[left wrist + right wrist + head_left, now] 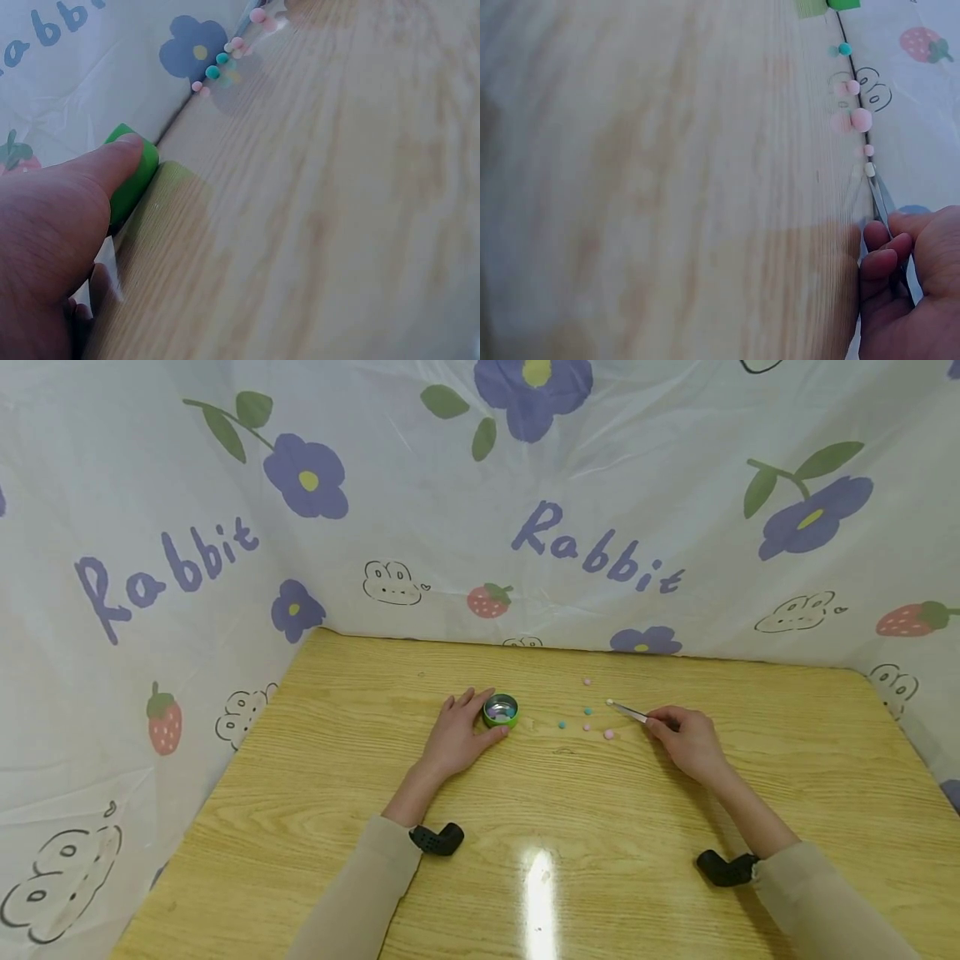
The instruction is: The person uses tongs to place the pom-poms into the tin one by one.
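Wearing beige sleeves [360,885], getting loads of table [600,810] in front of the green tin [514,718], back edge [585,652] behind. Gripping that shiny-lined tin with left hand [456,739], pinching silver tweezers [628,712] right of it with right hand [693,745].

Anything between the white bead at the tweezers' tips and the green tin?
Nearly: one teal bead lies close to the straight line from white bead to tin, nearer the white bead. The left hand leaves the tin's side facing the beads uncovered.
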Motion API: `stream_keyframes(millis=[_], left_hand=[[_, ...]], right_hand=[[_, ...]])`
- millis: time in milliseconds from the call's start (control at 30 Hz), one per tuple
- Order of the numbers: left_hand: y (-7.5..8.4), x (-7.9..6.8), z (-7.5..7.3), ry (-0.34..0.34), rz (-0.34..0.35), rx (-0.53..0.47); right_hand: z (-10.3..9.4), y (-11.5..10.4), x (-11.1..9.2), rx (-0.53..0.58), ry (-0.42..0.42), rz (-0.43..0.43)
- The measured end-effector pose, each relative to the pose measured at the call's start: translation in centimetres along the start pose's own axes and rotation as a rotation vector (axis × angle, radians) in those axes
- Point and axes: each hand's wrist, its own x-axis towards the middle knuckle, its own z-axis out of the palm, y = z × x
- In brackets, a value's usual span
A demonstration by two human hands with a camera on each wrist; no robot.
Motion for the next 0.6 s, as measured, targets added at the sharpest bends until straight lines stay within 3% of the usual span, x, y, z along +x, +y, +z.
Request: stream_keyframes(millis=[600], left_hand=[[-0.11, 0.01, 0.01, 0.001, 0.011, 0.005]], right_hand=[[0.07, 0.06, -0.09, -0.011, 0.012, 0.004]])
